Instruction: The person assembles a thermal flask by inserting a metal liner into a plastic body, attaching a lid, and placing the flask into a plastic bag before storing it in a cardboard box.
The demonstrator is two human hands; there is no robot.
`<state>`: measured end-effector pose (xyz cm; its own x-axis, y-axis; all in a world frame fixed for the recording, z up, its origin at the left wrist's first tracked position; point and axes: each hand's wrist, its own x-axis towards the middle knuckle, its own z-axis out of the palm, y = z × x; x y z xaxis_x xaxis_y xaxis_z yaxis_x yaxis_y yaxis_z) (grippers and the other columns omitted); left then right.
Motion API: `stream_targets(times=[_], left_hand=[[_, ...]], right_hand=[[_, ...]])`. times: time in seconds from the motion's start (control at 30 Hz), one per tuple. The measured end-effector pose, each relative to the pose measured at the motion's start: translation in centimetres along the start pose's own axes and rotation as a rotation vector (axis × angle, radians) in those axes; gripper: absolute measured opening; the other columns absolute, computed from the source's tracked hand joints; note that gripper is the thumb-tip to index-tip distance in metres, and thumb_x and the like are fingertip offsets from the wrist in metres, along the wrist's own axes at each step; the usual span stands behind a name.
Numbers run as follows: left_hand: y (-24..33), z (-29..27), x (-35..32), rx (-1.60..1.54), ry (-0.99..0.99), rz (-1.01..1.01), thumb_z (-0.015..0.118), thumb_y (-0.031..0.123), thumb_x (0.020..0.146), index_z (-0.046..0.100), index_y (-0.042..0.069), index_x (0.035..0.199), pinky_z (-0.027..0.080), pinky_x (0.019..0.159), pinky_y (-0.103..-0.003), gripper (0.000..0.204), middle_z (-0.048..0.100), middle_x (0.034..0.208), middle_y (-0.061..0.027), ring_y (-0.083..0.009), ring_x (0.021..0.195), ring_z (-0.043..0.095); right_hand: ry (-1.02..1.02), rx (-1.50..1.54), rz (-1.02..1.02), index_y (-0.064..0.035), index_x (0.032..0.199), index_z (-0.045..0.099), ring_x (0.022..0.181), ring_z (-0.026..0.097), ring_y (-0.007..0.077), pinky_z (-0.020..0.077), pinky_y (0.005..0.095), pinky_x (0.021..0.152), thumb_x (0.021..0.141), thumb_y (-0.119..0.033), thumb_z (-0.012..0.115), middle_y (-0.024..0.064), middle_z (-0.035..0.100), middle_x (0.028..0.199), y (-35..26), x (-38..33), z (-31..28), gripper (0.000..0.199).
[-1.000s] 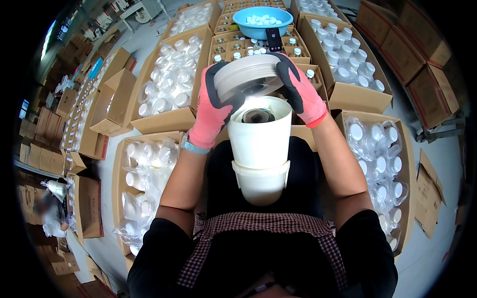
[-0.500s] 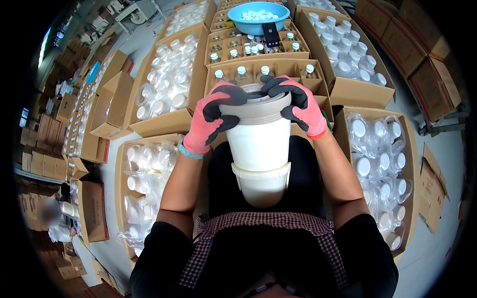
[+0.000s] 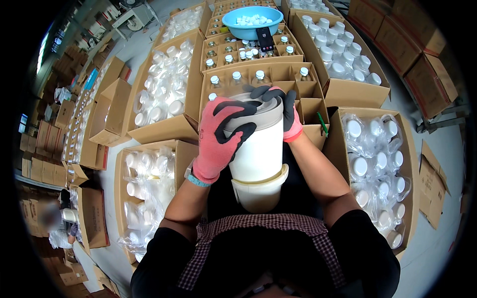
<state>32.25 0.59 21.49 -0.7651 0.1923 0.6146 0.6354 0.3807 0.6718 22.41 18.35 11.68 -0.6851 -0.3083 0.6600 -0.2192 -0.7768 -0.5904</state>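
A white cylinder [image 3: 259, 156] stands on my lap, with a grey round collar [image 3: 248, 119] at its top and a cream cup-like base [image 3: 261, 193]. Both my hands wear red gloves with dark fingers. My left hand [image 3: 221, 134] is closed round the near left side of the collar. My right hand [image 3: 287, 111] grips its far right side, fingers over the rim. What lies inside the collar's dark opening is partly hidden by the fingers. Just beyond, a divided carton [image 3: 258, 64] holds several clear bottles with white caps [image 3: 237, 76].
A blue basin [image 3: 243, 31] of small white caps sits on the far cartons, a black phone [image 3: 265, 38] against it. Cartons of bagged white-capped bottles flank me at left [image 3: 149, 181] and right [image 3: 380, 161]. A green pen [image 3: 322, 124] rests at the divided carton's right edge. Another person [image 3: 59, 236] is at far left.
My left hand has come nearer and turned further round the collar. My right hand has shifted left, toward its far side. The cylinder leans slightly differently.
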Motion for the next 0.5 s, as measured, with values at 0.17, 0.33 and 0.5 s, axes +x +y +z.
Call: stream_targets(times=[0.17,0.33,0.5], left_hand=[[0.0,-0.7,0.9,-0.020,0.014,-0.005,0.076,0.003,0.069,0.063,0.002,0.113,0.041,0.101,-0.039,0.046,0.057,0.119,-0.0128,-0.0297,0.116,0.054],[-7.0,-2.2,0.4,-0.382,0.007,-0.010,0.065,0.043,0.090,0.053,-0.001,0.129,0.038,0.107,-0.039,0.060,0.052,0.132,-0.0145,-0.0260,0.124,0.051],[-7.7,0.3,1.1,-0.659,-0.032,-0.056,0.047,0.067,0.092,0.052,0.004,0.126,0.040,0.107,-0.047,0.073,0.052,0.128,-0.0156,-0.0322,0.130,0.046]], right_hand=[[0.008,-0.144,0.100,-0.0039,0.113,0.059,0.129,0.048,0.0341,0.0352,0.0442,0.109,0.100,-0.057,0.039,0.0185,0.055,0.130,-1.6,0.7,0.3,0.058],[-0.053,-0.450,-0.005,-0.0013,0.117,0.061,0.130,0.045,0.0300,0.0330,0.0398,0.110,0.086,-0.052,0.064,0.0168,0.052,0.136,-5.7,0.9,3.2,0.060],[0.103,-0.483,0.127,0.0004,0.107,0.063,0.116,0.048,0.0258,0.0336,0.0360,0.106,0.065,-0.012,0.071,0.0098,0.060,0.113,-7.2,1.1,5.3,0.045]])
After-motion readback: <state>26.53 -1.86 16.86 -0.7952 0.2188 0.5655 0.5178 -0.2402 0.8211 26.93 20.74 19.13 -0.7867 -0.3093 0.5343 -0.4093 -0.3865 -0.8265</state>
